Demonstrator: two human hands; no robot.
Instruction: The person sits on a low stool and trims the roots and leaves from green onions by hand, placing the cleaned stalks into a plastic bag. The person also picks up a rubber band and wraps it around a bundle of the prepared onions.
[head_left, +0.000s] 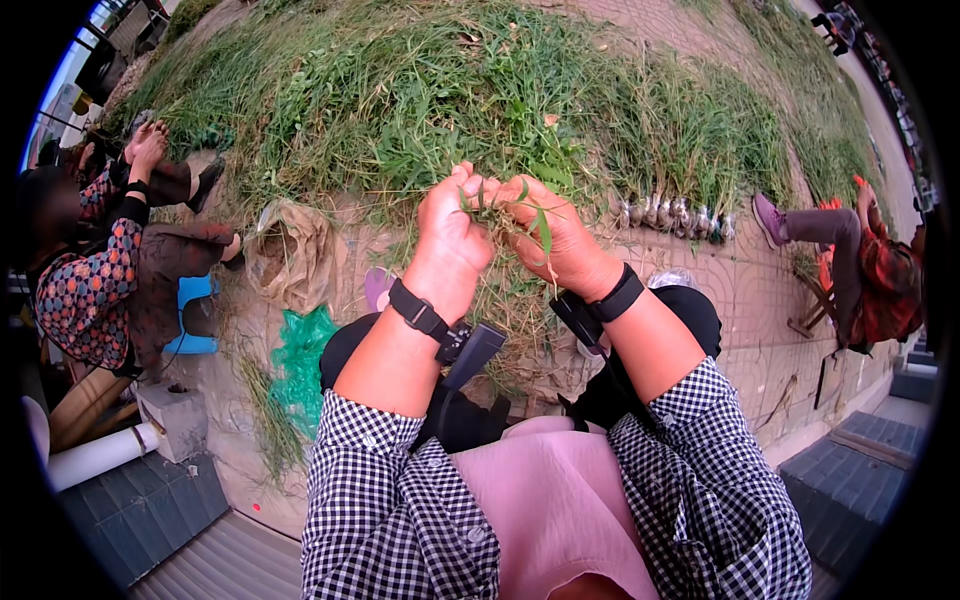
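My left hand (455, 225) and my right hand (559, 236) are raised close together in front of me. Between them is a small tuft of grass (491, 214) with thin stems, and the fingers of both hands are closed on it. A few green leaves (544, 229) stick out over the right hand's fingers. Just beyond my hands lies a large heap of cut grass and weeds (450, 97). Loose stems and dry bits (517, 330) cover the paving below my wrists. The fingertips are partly hidden by the stems.
A row of grass bundles with plastic-wrapped ends (675, 217) lies to the right. On the left are a crumpled beige plastic bag (289, 255), a green plastic bag (304, 367) and a blue stool (191, 315). One person (90, 292) sits left, another (889, 270) right.
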